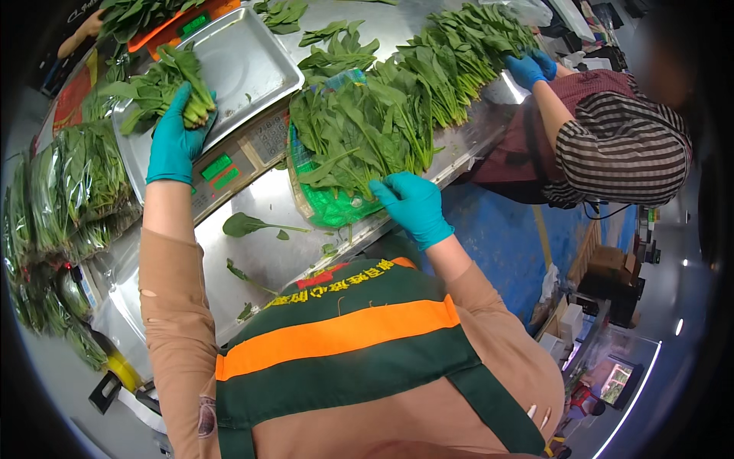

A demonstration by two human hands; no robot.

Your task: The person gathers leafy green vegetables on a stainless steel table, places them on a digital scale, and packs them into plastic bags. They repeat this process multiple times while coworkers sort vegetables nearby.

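Note:
My left hand (pixel 182 135), in a teal glove, grips a bunch of leafy greens (pixel 172 86) by its stems above the metal tray (pixel 238 63) of a digital scale (pixel 229 169). My right hand (pixel 416 206), gloved alike, is at the stem ends of a heap of loose greens (pixel 361 132). Its thumb and fingertips are near a stem; whether they pinch it I cannot tell. Under the heap lies a green woven plastic sack (pixel 327 209), at the front edge of the steel table (pixel 269 198).
Bagged greens (pixel 80 178) are stacked at the left. A second scale with an orange body (pixel 155 34) stands behind the tray. More greens (pixel 459 51) run along the table to a co-worker's blue-gloved hands (pixel 527 69) at the right. Loose leaves (pixel 243 225) lie near the front.

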